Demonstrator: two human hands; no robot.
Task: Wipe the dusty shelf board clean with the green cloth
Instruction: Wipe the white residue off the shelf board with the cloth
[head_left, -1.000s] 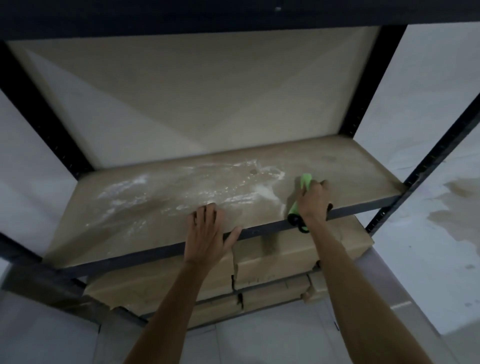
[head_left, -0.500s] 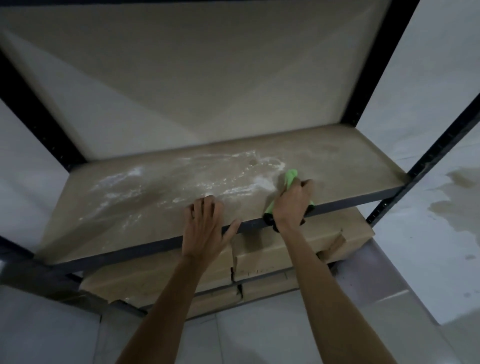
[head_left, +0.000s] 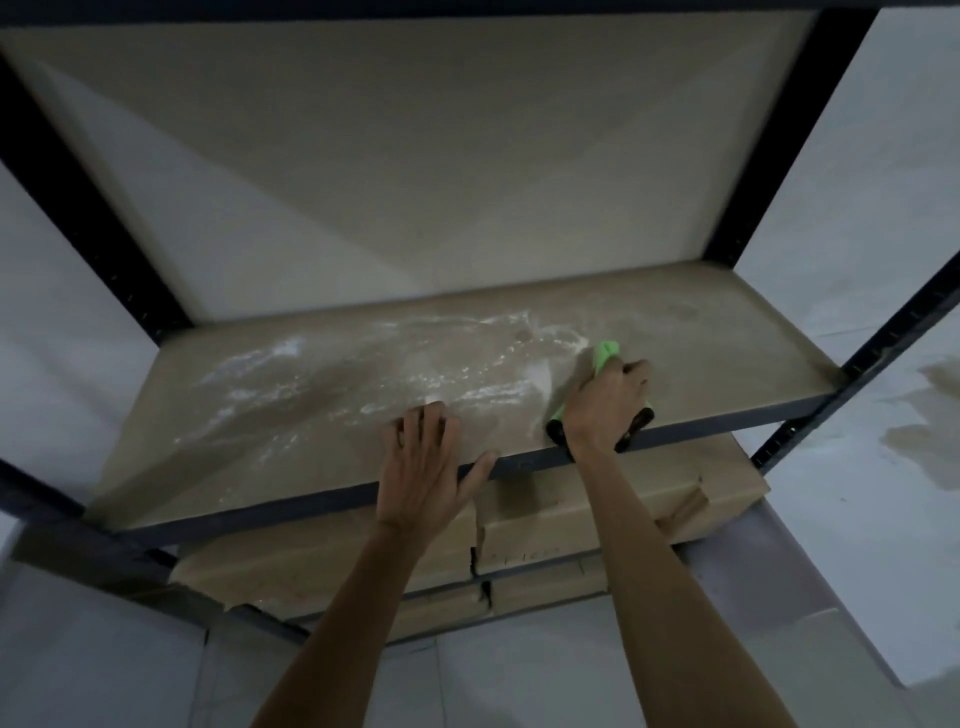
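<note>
The tan shelf board (head_left: 727, 332) spans the dark metal rack, with streaks of white dust (head_left: 374, 374) over its left and middle parts. My right hand (head_left: 602, 405) presses the green cloth (head_left: 605, 356) flat on the board near the front edge, right of centre; a dark edge of the cloth shows under my palm. My left hand (head_left: 426, 467) rests flat on the front edge of the board, fingers spread, holding nothing. The right end of the board looks free of dust.
Dark rack uprights (head_left: 883, 348) stand at the corners and a front rail (head_left: 311, 504) runs along the board. Cardboard boxes (head_left: 597, 519) lie stacked on the lower level. A pale floor with a darker stain (head_left: 930, 447) lies to the right.
My right hand slid the cloth leftward along the front of the board, then back a little to the right and away from the edge. My left hand stayed on the front edge.
</note>
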